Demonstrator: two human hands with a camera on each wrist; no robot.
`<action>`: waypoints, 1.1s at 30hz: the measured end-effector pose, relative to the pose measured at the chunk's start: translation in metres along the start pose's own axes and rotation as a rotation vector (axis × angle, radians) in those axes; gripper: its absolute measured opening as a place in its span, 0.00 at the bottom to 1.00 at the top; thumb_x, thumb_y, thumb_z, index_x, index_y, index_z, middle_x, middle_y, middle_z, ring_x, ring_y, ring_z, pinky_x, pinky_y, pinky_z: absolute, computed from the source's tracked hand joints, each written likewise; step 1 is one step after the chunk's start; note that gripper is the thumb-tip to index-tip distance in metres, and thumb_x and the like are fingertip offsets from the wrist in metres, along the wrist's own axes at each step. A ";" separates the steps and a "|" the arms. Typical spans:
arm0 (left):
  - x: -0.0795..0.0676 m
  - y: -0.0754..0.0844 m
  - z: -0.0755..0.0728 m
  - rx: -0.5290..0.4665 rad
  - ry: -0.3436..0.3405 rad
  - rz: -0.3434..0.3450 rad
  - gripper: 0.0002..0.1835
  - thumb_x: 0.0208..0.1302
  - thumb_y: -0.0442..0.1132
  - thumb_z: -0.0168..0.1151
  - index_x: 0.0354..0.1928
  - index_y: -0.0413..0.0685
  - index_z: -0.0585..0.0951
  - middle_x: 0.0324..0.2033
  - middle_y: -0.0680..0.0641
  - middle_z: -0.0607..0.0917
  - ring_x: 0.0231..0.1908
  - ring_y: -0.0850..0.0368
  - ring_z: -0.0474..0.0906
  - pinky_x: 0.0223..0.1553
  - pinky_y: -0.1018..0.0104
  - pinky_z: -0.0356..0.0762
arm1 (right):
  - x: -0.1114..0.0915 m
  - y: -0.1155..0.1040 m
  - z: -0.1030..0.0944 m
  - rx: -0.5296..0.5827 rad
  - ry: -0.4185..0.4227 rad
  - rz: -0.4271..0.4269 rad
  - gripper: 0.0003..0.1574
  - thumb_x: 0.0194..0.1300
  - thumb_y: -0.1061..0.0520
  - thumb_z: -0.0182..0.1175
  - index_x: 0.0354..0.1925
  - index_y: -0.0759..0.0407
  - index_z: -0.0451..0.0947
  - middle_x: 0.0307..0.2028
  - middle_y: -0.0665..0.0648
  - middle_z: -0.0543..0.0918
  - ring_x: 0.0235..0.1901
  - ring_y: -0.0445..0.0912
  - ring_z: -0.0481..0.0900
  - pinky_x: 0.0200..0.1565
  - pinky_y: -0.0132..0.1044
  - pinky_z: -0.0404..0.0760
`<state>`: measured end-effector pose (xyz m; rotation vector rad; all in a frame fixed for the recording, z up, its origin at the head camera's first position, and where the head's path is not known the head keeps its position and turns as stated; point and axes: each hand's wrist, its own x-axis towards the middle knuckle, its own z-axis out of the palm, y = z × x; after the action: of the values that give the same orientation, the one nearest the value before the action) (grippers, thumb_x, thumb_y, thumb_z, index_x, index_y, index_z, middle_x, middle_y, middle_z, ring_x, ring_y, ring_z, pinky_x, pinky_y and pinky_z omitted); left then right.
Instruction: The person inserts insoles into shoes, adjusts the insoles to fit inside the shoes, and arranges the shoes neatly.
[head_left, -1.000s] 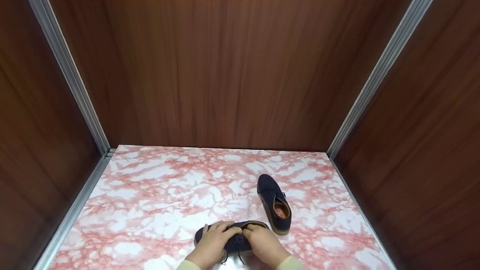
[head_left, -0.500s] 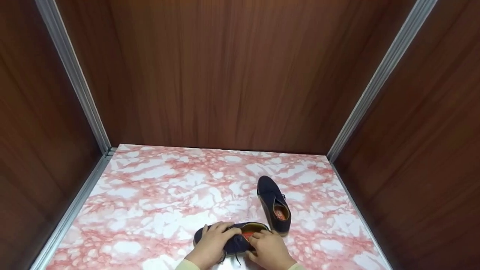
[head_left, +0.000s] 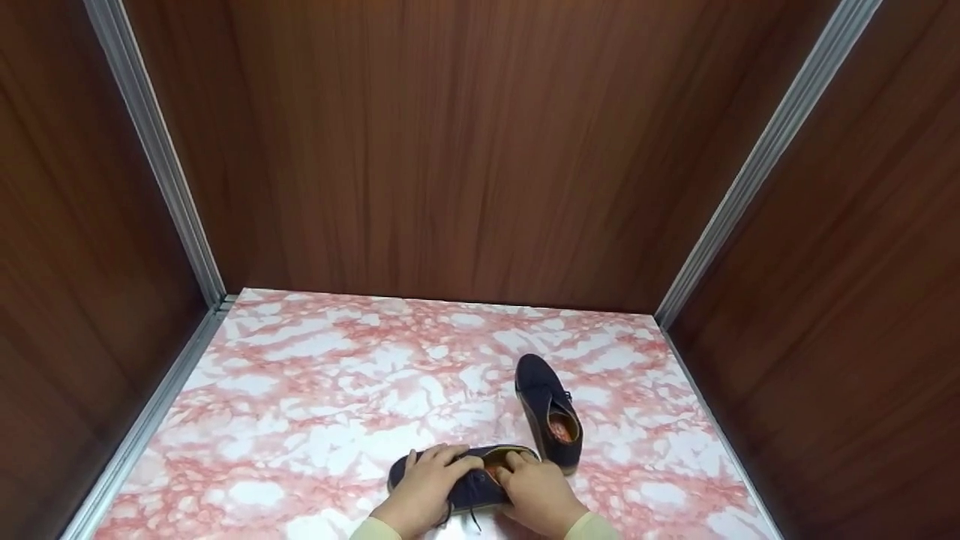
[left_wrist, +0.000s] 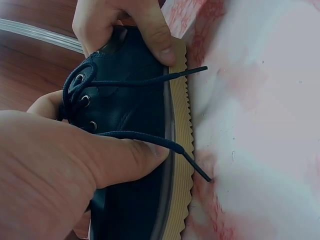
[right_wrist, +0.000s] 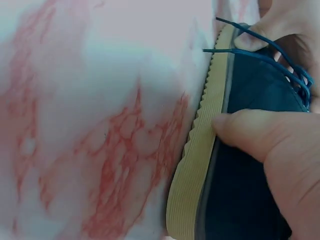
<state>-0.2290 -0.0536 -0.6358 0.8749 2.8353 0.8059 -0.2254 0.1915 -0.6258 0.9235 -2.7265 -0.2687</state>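
A dark navy lace-up shoe with a tan ridged sole lies sideways before me, toe to the left. My left hand grips its front part, the thumb down the near side by the sole in the left wrist view. My right hand holds the rear part, fingertips inside the opening and thumb against the sole's edge in the right wrist view. Two loose lace ends hang over the near side. The matching shoe stands beyond the right hand, toe pointing away; its orange insole shows.
Both shoes are on a red-and-white marbled tabletop. Dark brown wood panels enclose the back and both sides. Grey metal rails run along the corners and side edges.
My right hand has shifted from beside the laces toward the heel, uncovering more of the opening, and its fingers now reach inside. The left hand keeps its grip; the other shoe stays put.
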 end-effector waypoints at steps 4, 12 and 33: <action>0.000 0.001 -0.001 -0.002 -0.017 -0.003 0.50 0.57 0.19 0.71 0.72 0.80 0.75 0.78 0.49 0.75 0.76 0.33 0.71 0.65 0.10 0.66 | -0.005 0.004 0.005 0.060 0.060 -0.024 0.32 0.55 0.27 0.79 0.49 0.43 0.91 0.50 0.46 0.89 0.54 0.48 0.88 0.53 0.61 0.89; 0.000 0.002 0.001 -0.010 -0.034 -0.008 0.49 0.59 0.19 0.71 0.73 0.81 0.75 0.79 0.49 0.74 0.77 0.33 0.70 0.67 0.10 0.64 | -0.009 0.005 0.013 0.055 0.068 -0.041 0.35 0.66 0.25 0.71 0.61 0.43 0.90 0.58 0.45 0.90 0.56 0.49 0.90 0.53 0.64 0.89; 0.000 0.000 -0.003 0.013 -0.043 -0.027 0.49 0.58 0.20 0.68 0.72 0.81 0.75 0.78 0.51 0.74 0.76 0.35 0.70 0.67 0.12 0.66 | -0.005 0.008 0.013 0.117 0.178 -0.056 0.28 0.54 0.32 0.82 0.46 0.45 0.90 0.46 0.46 0.87 0.49 0.46 0.86 0.49 0.50 0.87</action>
<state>-0.2298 -0.0548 -0.6337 0.8434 2.8120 0.7571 -0.2300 0.2023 -0.6375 1.0047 -2.5781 -0.0355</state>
